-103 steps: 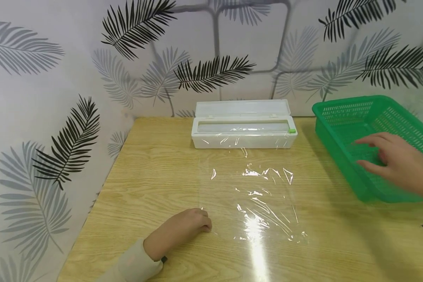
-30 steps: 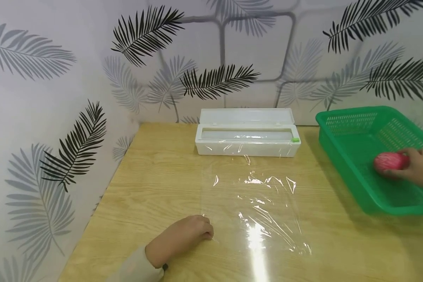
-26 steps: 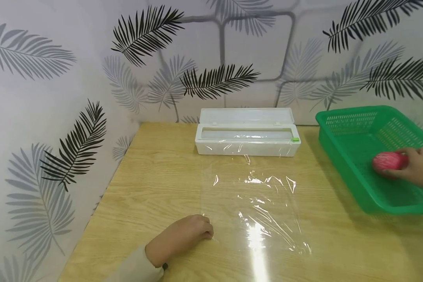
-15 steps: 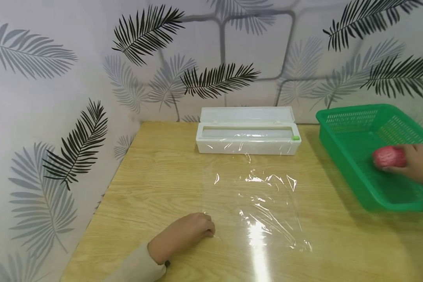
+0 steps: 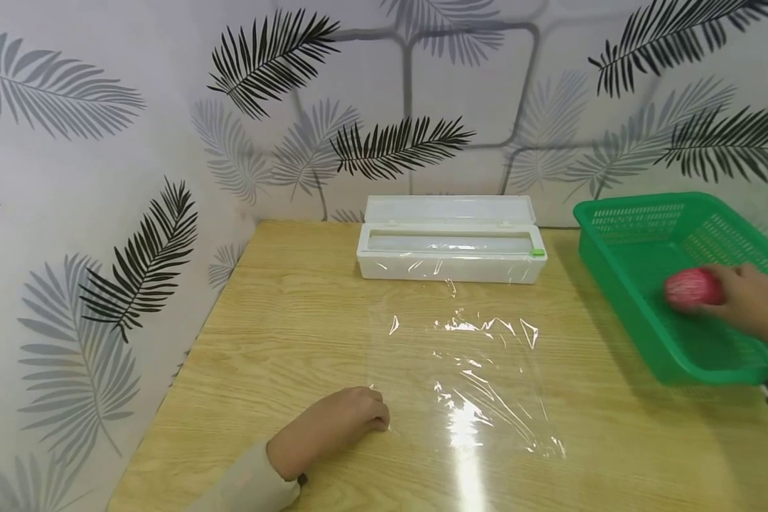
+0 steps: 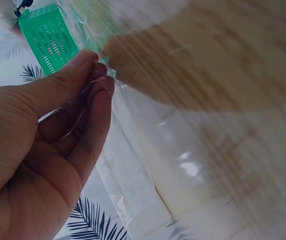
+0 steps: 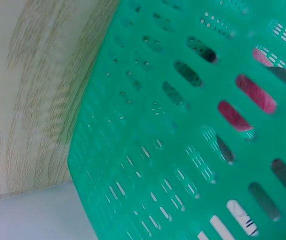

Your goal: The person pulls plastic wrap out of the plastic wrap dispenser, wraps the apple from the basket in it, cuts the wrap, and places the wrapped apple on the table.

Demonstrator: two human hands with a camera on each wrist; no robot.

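Note:
My left hand (image 5: 336,430) pinches the near left corner of a clear sheet of cling film (image 5: 486,387) between thumb and fingertips, plain in the left wrist view. The film runs over the table from a white cling film dispenser box (image 5: 451,267) with its lid raised. At the right, my right hand (image 5: 752,302) grips a pink-red, rounded, fruit-like object (image 5: 692,290) with pale streaks, inside a green plastic basket (image 5: 633,309). In the right wrist view the basket wall (image 7: 148,120) hides that hand; pink shows through its slots.
The wooden table (image 5: 281,306) meets a wall (image 5: 333,71) printed with dark and grey leaves at its back and left. The basket's raised rim stands between the right hand and the film. A bright reflection crosses the near film edge.
My right hand has gone from hovering empty over the basket to gripping the pink-red object inside it, and has shifted slightly left with it. The left hand stays at the film's corner.

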